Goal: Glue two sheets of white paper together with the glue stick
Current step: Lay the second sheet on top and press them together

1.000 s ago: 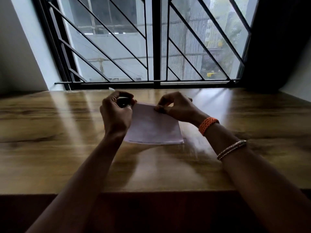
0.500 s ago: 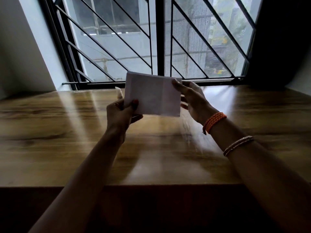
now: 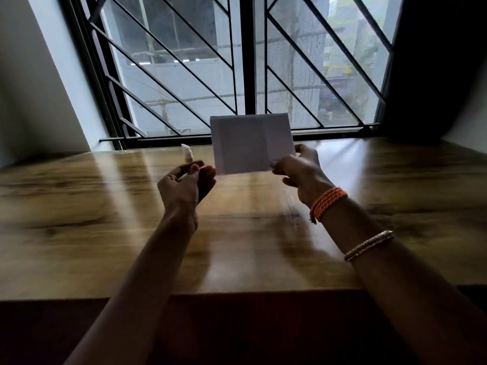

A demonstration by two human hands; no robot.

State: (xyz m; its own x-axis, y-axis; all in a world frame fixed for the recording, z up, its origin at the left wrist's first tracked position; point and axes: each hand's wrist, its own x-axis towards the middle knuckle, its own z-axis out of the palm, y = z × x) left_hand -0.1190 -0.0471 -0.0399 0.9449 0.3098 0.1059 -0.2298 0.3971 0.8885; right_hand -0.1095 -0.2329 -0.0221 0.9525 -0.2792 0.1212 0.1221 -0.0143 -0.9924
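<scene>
The white paper is held upright above the far part of the wooden table. A faint vertical line runs down it right of centre. My right hand pinches its lower right corner. My left hand hovers just left of the paper's lower left corner, fingers curled, not touching the sheet. The glue stick, small with a white tip, pokes up right behind my left fingers. Whether my left hand holds it or it stands on the table is hidden.
A barred window runs along the table's far edge. A dark curtain hangs at the right and a pale wall rises at the left. The table's near edge crosses below my forearms.
The paper was lifted off the table by both hands and raised upright. My left hand has since let go of its left edge; my right hand shifted to the lower right corner.
</scene>
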